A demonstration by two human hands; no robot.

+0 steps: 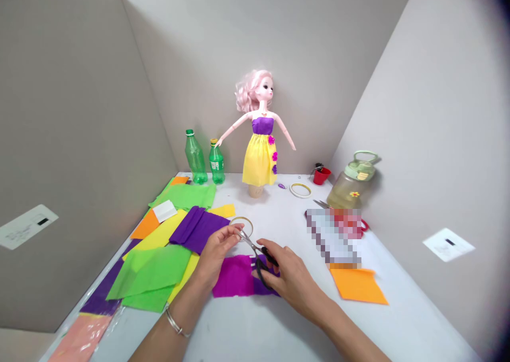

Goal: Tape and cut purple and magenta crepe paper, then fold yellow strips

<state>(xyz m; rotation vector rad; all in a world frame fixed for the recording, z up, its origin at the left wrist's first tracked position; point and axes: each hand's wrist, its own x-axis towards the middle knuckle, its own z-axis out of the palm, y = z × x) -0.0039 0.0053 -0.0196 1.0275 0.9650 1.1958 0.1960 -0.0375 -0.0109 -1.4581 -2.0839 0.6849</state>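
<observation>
The right hand (294,271) is holding black-handled metal scissors (254,246), the left hand (217,249) pinching by their tips (can't tell on what). A flat magenta sheet (233,278) is lying between both hands.

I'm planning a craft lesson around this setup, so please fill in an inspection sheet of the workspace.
Surface: white table, coloured sheets layered along its left side.
Job's things: black-handled scissors above a magenta sheet, a purple piece at its right edge.
Clutter: two green bottles, a doll in a yellow skirt, a red pot, a lidded jug, an orange sheet, a second pair of scissors beside a pixelated patch.
Grip: right hand on the scissor handles; left hand with fingertips at the blade tips, anything pinched too small to tell.
Cables: nothing seen on the table.
Surroundings: grey panels behind and at both sides.
</observation>
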